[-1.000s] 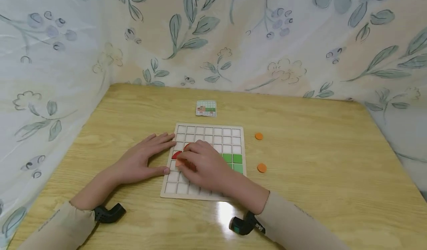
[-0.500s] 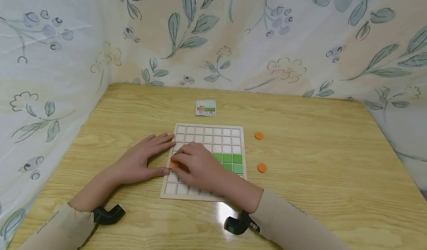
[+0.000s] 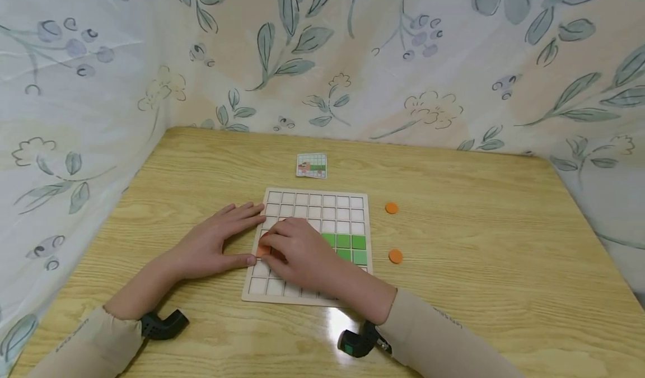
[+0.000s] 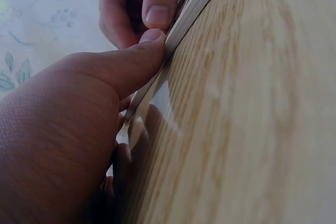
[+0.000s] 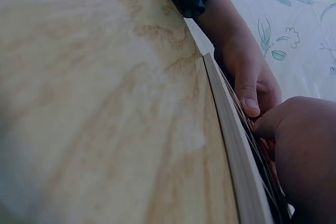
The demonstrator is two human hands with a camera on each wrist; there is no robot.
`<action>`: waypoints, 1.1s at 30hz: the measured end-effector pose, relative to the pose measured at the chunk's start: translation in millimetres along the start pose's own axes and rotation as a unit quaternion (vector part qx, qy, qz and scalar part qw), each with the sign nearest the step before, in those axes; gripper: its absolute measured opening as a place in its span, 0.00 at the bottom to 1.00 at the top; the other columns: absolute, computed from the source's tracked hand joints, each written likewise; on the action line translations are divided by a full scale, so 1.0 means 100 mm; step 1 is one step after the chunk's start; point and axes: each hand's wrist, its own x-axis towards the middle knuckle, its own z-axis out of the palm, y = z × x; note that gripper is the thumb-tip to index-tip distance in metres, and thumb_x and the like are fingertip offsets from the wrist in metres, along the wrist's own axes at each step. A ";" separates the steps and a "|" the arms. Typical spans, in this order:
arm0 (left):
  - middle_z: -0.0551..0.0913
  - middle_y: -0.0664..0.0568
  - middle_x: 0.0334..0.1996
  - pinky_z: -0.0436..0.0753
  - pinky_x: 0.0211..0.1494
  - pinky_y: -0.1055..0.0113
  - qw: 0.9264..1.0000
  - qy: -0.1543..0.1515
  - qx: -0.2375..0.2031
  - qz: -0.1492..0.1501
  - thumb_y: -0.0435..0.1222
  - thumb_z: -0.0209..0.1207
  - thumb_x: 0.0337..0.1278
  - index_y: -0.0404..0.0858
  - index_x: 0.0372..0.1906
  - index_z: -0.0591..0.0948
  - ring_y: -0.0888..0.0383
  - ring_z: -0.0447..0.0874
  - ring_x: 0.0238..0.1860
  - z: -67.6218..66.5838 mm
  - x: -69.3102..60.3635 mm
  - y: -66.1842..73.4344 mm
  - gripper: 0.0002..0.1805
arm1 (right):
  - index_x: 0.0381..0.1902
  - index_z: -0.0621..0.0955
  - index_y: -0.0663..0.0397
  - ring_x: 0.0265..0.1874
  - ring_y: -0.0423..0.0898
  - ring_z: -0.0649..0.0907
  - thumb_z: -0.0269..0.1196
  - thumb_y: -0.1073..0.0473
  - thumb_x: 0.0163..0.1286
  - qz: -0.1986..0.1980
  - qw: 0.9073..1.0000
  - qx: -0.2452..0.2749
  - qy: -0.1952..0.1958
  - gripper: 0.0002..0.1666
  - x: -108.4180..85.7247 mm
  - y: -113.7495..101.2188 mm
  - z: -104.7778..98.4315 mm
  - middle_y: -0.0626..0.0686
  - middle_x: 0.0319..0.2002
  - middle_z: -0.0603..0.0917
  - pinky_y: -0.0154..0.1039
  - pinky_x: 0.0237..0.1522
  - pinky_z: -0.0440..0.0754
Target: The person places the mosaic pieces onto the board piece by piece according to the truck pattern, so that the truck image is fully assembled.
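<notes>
A white-gridded wooden board [image 3: 287,288] lies flat on the table in the head view. My left hand [image 3: 211,243] rests along its left edge, fingers spread and fairly straight, with thumb and fingertips touching the rim. Over the board's left part, my right hand [image 3: 304,255] pinches an orange square tile [image 3: 262,250] at a cell of the leftmost column. A bit of red shows just above that tile; the rest there is hidden under the right hand. Green square tiles [image 3: 344,241] fill cells on the board's right side. In the left wrist view, the right fingertips [image 4: 157,15] come close to the left thumb.
Two orange round discs, one farther back [image 3: 391,208] and one nearer [image 3: 395,256], lie on the table right of the board. A small card [image 3: 311,166] printed with a coloured grid sits behind the board. Patterned cloth [image 3: 383,59] hangs beyond the table.
My right hand has shifted slightly left with the orange tile, into the leftmost column, and over the last half second it has hardly moved. The left hand stays in place.
</notes>
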 end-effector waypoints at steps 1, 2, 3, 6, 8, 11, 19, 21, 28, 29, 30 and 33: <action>0.61 0.51 0.86 0.50 0.88 0.46 1.000 0.001 0.000 -0.001 0.56 0.72 0.70 0.44 0.85 0.70 0.45 0.56 0.86 0.00 0.00 0.00 0.45 | 0.47 0.92 0.48 0.50 0.43 0.85 0.73 0.57 0.75 -0.002 1.000 -0.001 0.000 0.06 0.00 0.00 0.00 0.44 0.46 0.89 0.44 0.61 0.81; 0.61 0.51 0.86 0.50 0.88 0.46 1.000 0.001 0.000 -0.001 0.56 0.72 0.70 0.44 0.85 0.70 0.45 0.56 0.86 0.00 0.00 -0.01 0.46 | 0.47 0.92 0.48 0.51 0.43 0.85 0.73 0.57 0.75 -0.005 1.000 -0.003 0.001 0.06 0.00 0.00 0.01 0.44 0.47 0.89 0.44 0.61 0.81; 0.61 0.52 0.86 0.50 0.88 0.46 1.000 0.001 0.000 -0.001 0.56 0.72 0.70 0.45 0.85 0.70 0.45 0.56 0.86 0.00 0.00 -0.01 0.46 | 0.47 0.92 0.48 0.51 0.43 0.85 0.73 0.57 0.76 -0.007 1.000 -0.006 0.001 0.06 0.00 0.01 0.01 0.44 0.47 0.89 0.44 0.61 0.81; 0.61 0.53 0.87 0.50 0.88 0.46 1.000 -0.002 -0.003 -0.003 0.57 0.72 0.69 0.45 0.85 0.69 0.45 0.56 0.86 -0.01 0.01 -0.01 0.46 | 0.47 0.92 0.48 0.51 0.44 0.85 0.72 0.56 0.77 -0.014 1.000 -0.018 0.002 0.06 -0.01 0.01 0.01 0.44 0.47 0.89 0.44 0.61 0.81; 0.61 0.53 0.87 0.51 0.88 0.45 1.000 -0.002 -0.003 -0.004 0.57 0.71 0.69 0.46 0.85 0.70 0.45 0.56 0.86 -0.01 0.01 -0.02 0.46 | 0.46 0.92 0.48 0.51 0.44 0.85 0.71 0.55 0.77 -0.015 1.000 -0.023 0.003 0.06 -0.01 0.01 0.01 0.45 0.47 0.88 0.45 0.61 0.81; 0.61 0.53 0.87 0.50 0.88 0.46 1.000 -0.002 -0.004 -0.006 0.57 0.71 0.69 0.46 0.85 0.70 0.45 0.56 0.86 -0.02 0.00 -0.01 0.46 | 0.46 0.91 0.49 0.51 0.45 0.84 0.71 0.55 0.77 -0.017 1.000 -0.025 0.006 0.06 -0.02 0.01 0.01 0.45 0.47 0.88 0.45 0.61 0.81; 0.61 0.52 0.86 0.50 0.89 0.48 1.000 0.000 -0.004 -0.006 0.57 0.71 0.70 0.45 0.85 0.70 0.46 0.57 0.86 -0.04 -0.01 0.01 0.45 | 0.46 0.91 0.50 0.50 0.46 0.84 0.72 0.55 0.76 -0.025 0.999 -0.030 0.008 0.06 -0.02 0.00 -0.03 0.46 0.46 0.88 0.43 0.61 0.81; 0.62 0.52 0.86 0.50 0.89 0.49 1.000 0.002 -0.004 -0.006 0.57 0.71 0.70 0.45 0.84 0.71 0.45 0.57 0.86 -0.04 -0.02 0.01 0.44 | 0.47 0.91 0.50 0.49 0.46 0.84 0.72 0.56 0.75 -0.021 0.999 -0.027 0.005 0.07 -0.03 0.00 -0.06 0.47 0.46 0.88 0.43 0.59 0.82; 0.61 0.55 0.87 0.49 0.89 0.51 1.000 -0.008 -0.002 -0.016 0.60 0.69 0.70 0.48 0.85 0.70 0.46 0.56 0.86 -0.04 -0.02 0.01 0.45 | 0.50 0.92 0.53 0.49 0.47 0.84 0.72 0.57 0.74 0.002 1.000 -0.020 0.001 0.10 -0.10 0.01 -0.17 0.48 0.47 0.87 0.43 0.55 0.83; 0.61 0.55 0.87 0.49 0.89 0.50 1.000 -0.009 -0.002 -0.017 0.60 0.69 0.70 0.48 0.85 0.70 0.46 0.56 0.86 -0.04 -0.02 0.01 0.45 | 0.50 0.92 0.53 0.49 0.47 0.84 0.72 0.56 0.74 0.005 1.000 -0.019 0.002 0.11 -0.11 0.01 -0.18 0.48 0.47 0.87 0.43 0.54 0.83; 0.61 0.55 0.87 0.50 0.89 0.49 1.000 -0.009 -0.002 -0.017 0.60 0.69 0.70 0.48 0.85 0.70 0.46 0.56 0.86 -0.04 -0.01 0.01 0.45 | 0.50 0.92 0.53 0.49 0.47 0.84 0.73 0.56 0.74 0.006 1.000 -0.020 0.003 0.11 -0.12 0.02 -0.20 0.48 0.46 0.87 0.43 0.54 0.83; 0.61 0.54 0.87 0.51 0.88 0.46 1.000 -0.008 0.002 -0.015 0.59 0.69 0.71 0.49 0.85 0.69 0.46 0.56 0.86 -0.04 -0.01 0.01 0.45 | 0.50 0.92 0.51 0.47 0.46 0.83 0.73 0.55 0.75 0.008 1.000 -0.023 0.004 0.10 -0.16 0.03 -0.24 0.47 0.45 0.86 0.42 0.51 0.81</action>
